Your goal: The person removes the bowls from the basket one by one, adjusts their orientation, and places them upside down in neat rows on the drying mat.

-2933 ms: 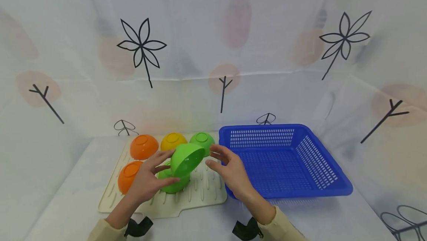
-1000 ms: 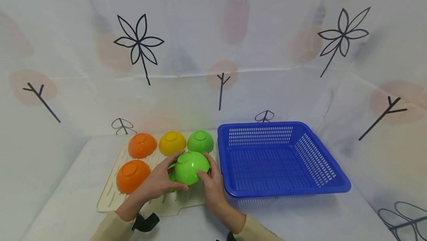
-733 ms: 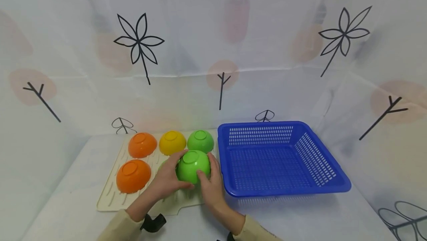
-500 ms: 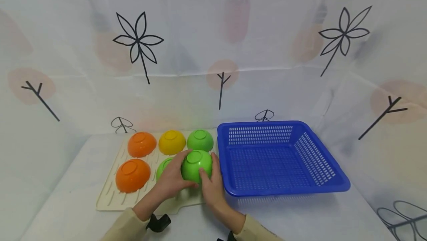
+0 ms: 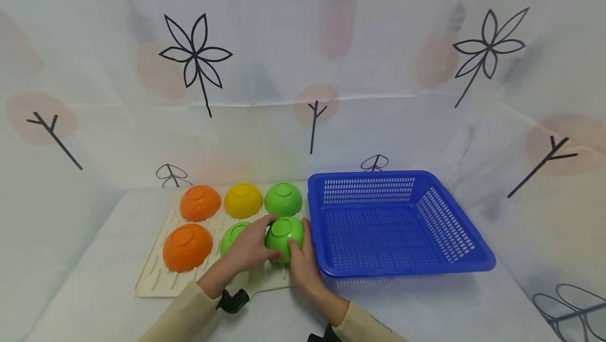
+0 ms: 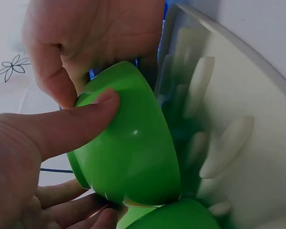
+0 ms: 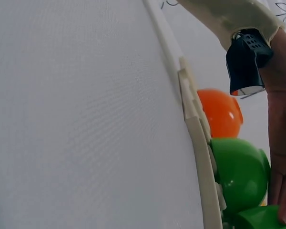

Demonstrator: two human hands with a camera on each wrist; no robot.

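Both hands are on an upside-down green bowl (image 5: 285, 237) at the front right of a cream ridged drying mat (image 5: 153, 281). My left hand (image 5: 249, 247) grips its left side, the thumb laid across the outer wall in the left wrist view. From the right, my right hand (image 5: 303, 267) holds the same bowl with thumb and fingers. A second green bowl (image 5: 231, 235) is upside down just left of it, partly hidden behind the left hand. In the left wrist view the held bowl (image 6: 138, 148) has its rim facing the mat; contact is unclear.
Along the back of the mat sit an orange bowl (image 5: 200, 203), a yellow bowl (image 5: 243, 201) and a green bowl (image 5: 283, 200), all upside down. Another orange bowl (image 5: 187, 248) is front left. A blue plastic basket (image 5: 402, 271) stands close on the right.
The green bowl, tilted and held by the left hand earlier, has turned rim-down and moved right and lower onto the mat area. The right hand has come to hold it too.
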